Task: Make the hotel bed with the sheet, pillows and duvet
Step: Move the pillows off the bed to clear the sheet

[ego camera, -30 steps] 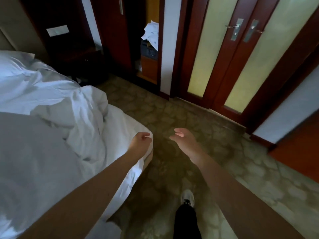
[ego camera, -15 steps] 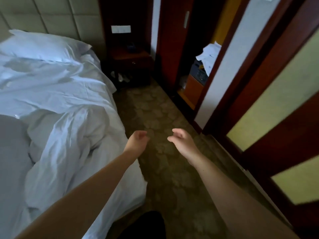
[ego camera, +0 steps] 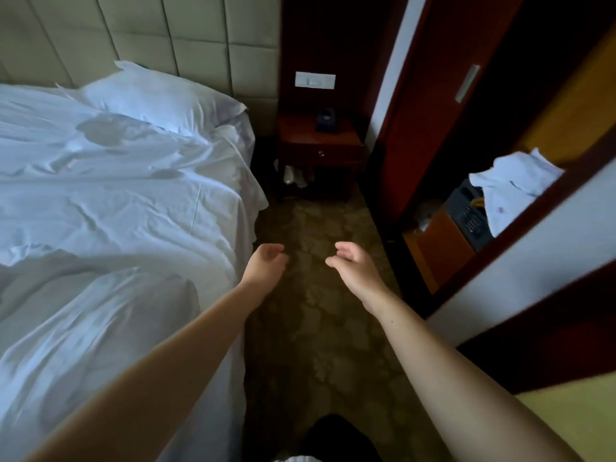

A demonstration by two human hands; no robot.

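The bed fills the left half, covered by a wrinkled white sheet (ego camera: 110, 195) that hangs over its right side. A white pillow (ego camera: 156, 98) lies at the head against the padded headboard (ego camera: 150, 38). A bunched white duvet (ego camera: 83, 321) is heaped on the near part of the bed. My left hand (ego camera: 265, 265) hovers just off the bed's right edge, fingers loosely curled, holding nothing. My right hand (ego camera: 355, 265) hangs over the carpet a little to the right, fingers relaxed and empty.
A dark wooden nightstand (ego camera: 320, 151) stands beside the head of the bed, with a wall switch plate (ego camera: 315, 80) above. An open wardrobe (ego camera: 466, 208) on the right holds white cloth (ego camera: 513, 188). A narrow strip of patterned carpet (ego camera: 316, 328) runs between bed and wardrobe.
My left hand has let go of the white fabric at the bed's corner. The view has swung left toward the head of the bed, bringing the pillow, headboard and nightstand into sight.
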